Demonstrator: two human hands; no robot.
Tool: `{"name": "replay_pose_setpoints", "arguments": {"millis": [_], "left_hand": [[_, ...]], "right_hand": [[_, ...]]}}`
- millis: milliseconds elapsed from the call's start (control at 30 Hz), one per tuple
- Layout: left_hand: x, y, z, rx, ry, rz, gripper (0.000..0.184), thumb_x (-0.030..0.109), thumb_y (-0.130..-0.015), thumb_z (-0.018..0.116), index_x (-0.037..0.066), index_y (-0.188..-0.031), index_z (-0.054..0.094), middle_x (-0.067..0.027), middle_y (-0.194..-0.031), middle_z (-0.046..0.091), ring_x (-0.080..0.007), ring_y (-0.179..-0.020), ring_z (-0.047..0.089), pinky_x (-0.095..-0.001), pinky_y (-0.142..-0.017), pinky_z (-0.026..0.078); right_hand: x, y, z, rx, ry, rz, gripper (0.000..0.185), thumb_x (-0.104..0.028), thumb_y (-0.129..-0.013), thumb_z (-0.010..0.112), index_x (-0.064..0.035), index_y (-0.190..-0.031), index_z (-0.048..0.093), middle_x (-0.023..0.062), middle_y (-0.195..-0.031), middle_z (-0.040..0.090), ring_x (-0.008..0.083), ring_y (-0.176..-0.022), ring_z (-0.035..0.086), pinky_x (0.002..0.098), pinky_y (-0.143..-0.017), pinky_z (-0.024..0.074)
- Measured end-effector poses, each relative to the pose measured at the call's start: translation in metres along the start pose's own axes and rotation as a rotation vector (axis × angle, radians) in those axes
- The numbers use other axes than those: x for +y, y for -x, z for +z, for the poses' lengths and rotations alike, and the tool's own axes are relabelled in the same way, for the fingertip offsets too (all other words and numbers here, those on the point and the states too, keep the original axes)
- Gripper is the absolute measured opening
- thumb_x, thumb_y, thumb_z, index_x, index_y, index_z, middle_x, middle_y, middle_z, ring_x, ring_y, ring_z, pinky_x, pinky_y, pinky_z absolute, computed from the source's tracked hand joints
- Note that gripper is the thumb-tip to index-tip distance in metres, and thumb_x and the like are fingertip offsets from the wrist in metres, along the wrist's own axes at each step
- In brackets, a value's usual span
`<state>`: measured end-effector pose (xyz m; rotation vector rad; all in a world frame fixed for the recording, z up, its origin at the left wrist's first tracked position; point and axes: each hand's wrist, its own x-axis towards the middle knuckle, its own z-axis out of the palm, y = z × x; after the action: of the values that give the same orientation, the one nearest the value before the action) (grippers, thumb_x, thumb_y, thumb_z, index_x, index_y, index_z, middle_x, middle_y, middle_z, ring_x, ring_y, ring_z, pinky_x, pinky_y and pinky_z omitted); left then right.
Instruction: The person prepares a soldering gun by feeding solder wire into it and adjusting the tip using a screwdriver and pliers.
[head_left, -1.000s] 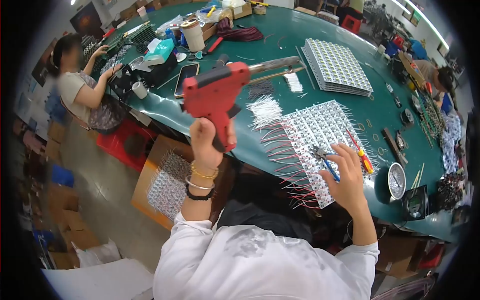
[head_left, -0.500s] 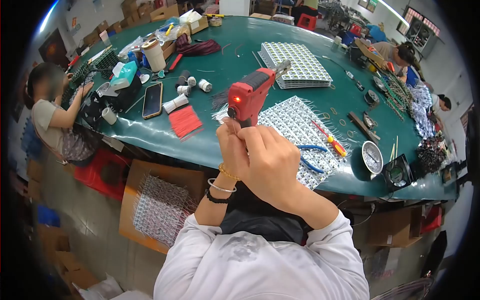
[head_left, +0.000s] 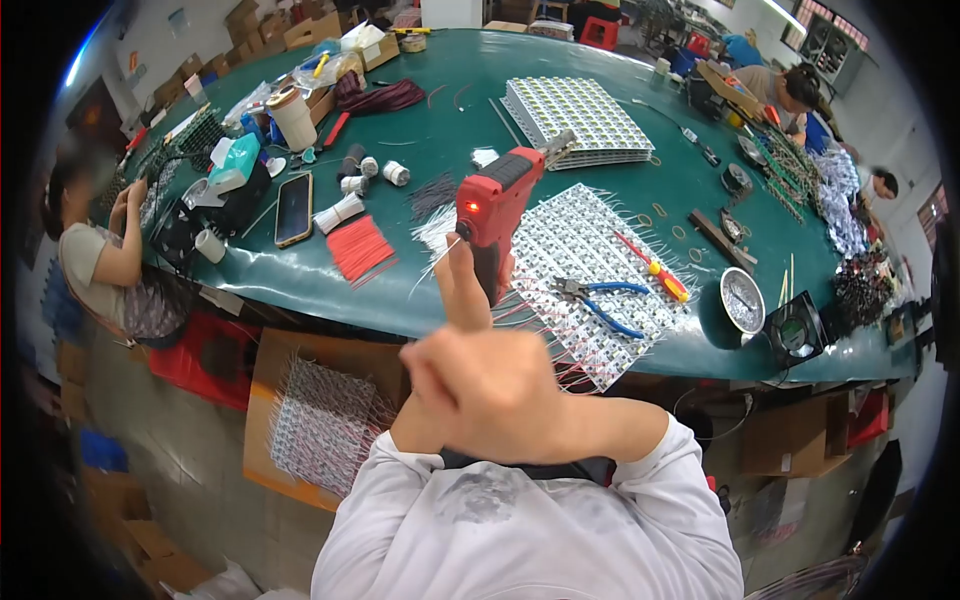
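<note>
The left hand (head_left: 463, 288) has its grip closed around the handle of the red gun-shaped tool (head_left: 505, 195), raised above the near edge of the surface (head_left: 440, 130); the right hand (head_left: 490, 390) is curled below it, too blurred to tell whether it grasps anything. With the red indicator lit, treat the metal nozzle (head_left: 560, 150) as possibly hot: point it away from both wrists, and steady the handle before working near the wired panel (head_left: 570, 230).
</note>
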<state>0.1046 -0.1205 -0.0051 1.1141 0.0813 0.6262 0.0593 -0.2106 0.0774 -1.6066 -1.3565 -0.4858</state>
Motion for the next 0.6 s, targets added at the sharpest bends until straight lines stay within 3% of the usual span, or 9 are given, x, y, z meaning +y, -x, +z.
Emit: {"name": "replay_pose_setpoints", "arguments": {"millis": [67, 133, 200, 300, 367, 400, 467, 500, 600], "left_hand": [[-0.004, -0.007, 0.004, -0.021, 0.109, 0.095, 0.054, 0.053, -0.091, 0.030, 0.002, -0.080, 0.046, -0.0050, -0.054, 0.048, -0.0092, -0.044, 0.043, -0.0210, -0.041, 0.033], [-0.010, -0.012, 0.003, 0.024, 0.169, 0.083, 0.056, 0.053, -0.090, 0.030, 0.002, -0.077, 0.047, -0.0054, -0.053, 0.047, -0.0090, -0.041, 0.042, -0.0212, -0.038, 0.031], [-0.007, -0.017, -0.003, 0.024, 0.177, 0.042, 0.058, 0.055, -0.090, 0.030, 0.002, -0.076, 0.047, -0.0052, -0.052, 0.047, -0.0093, -0.038, 0.039, -0.0213, -0.035, 0.029], [-0.005, -0.021, -0.008, 0.078, 0.167, 0.034, 0.062, 0.059, -0.088, 0.029, 0.002, -0.072, 0.047, -0.0046, -0.048, 0.044, -0.0100, -0.037, 0.039, -0.0214, -0.033, 0.028], [-0.003, -0.024, -0.012, 0.091, 0.201, 0.010, 0.064, 0.062, -0.088, 0.026, 0.006, -0.061, 0.043, -0.0041, -0.045, 0.041, -0.0112, -0.037, 0.039, -0.0218, -0.034, 0.028], [-0.002, -0.025, -0.013, 0.090, 0.202, 0.015, 0.064, 0.062, -0.088, 0.026, 0.006, -0.061, 0.043, -0.0041, -0.045, 0.041, -0.0112, -0.037, 0.039, -0.0218, -0.034, 0.028], [-0.001, -0.027, -0.016, 0.118, 0.191, 0.053, 0.064, 0.061, -0.088, 0.024, 0.007, -0.058, 0.039, -0.0038, -0.045, 0.039, -0.0117, -0.037, 0.038, -0.0221, -0.036, 0.029], [0.000, -0.027, -0.019, 0.110, 0.208, 0.050, 0.064, 0.063, -0.087, 0.025, 0.007, -0.058, 0.038, -0.0040, -0.044, 0.038, -0.0124, -0.038, 0.037, -0.0228, -0.037, 0.029], [0.007, -0.025, -0.024, 0.082, 0.246, 0.069, 0.065, 0.064, -0.086, 0.026, 0.007, -0.058, 0.038, -0.0046, -0.045, 0.038, -0.0135, -0.039, 0.038, -0.0235, -0.038, 0.030]], "right_hand": [[-0.014, 0.007, -0.005, -0.020, -0.072, -0.027, 0.010, 0.000, -0.067, 0.064, -0.0037, -0.070, 0.055, 0.0060, -0.054, 0.051, 0.0204, -0.044, 0.052, 0.0326, -0.039, 0.0386], [-0.025, 0.017, -0.021, -0.237, -0.344, -0.105, 0.009, -0.001, -0.068, 0.065, -0.0022, -0.071, 0.056, 0.0047, -0.052, 0.047, 0.0200, -0.041, 0.047, 0.0324, -0.037, 0.0338], [-0.033, 0.027, -0.039, -0.242, -0.552, -0.131, 0.009, -0.002, -0.070, 0.065, -0.0014, -0.070, 0.057, 0.0040, -0.050, 0.042, 0.0188, -0.040, 0.042, 0.0314, -0.037, 0.0295], [-0.027, 0.023, -0.082, -0.330, -0.733, -0.181, 0.006, 0.002, -0.069, 0.065, 0.0036, -0.074, 0.062, 0.0051, -0.054, 0.049, 0.0182, -0.044, 0.047, 0.0289, -0.039, 0.0335], [-0.017, 0.043, -0.112, -0.290, -0.646, -0.072, 0.005, 0.002, -0.068, 0.065, 0.0035, -0.072, 0.062, 0.0067, -0.057, 0.053, 0.0184, -0.046, 0.051, 0.0279, -0.041, 0.0388], [-0.011, 0.057, -0.116, -0.131, -0.656, -0.076, 0.012, 0.004, -0.067, 0.061, -0.0008, -0.079, 0.063, 0.0057, -0.057, 0.056, 0.0174, -0.046, 0.052, 0.0285, -0.040, 0.0374], [0.000, 0.072, -0.135, 0.021, -0.644, -0.047, 0.019, 0.006, -0.064, 0.053, 0.0015, -0.080, 0.061, 0.0089, -0.058, 0.059, 0.0170, -0.045, 0.052, 0.0266, -0.043, 0.0429], [-0.002, 0.089, -0.128, 0.311, -0.623, 0.035, 0.022, 0.006, -0.065, 0.050, 0.0035, -0.086, 0.058, 0.0100, -0.058, 0.059, 0.0166, -0.045, 0.052, 0.0270, -0.044, 0.0437], [0.005, 0.109, -0.128, 0.529, -0.534, 0.255, 0.016, 0.006, -0.074, 0.049, 0.0035, -0.090, 0.052, 0.0120, -0.053, 0.054, 0.0153, -0.045, 0.050, 0.0258, -0.043, 0.0411]]}}
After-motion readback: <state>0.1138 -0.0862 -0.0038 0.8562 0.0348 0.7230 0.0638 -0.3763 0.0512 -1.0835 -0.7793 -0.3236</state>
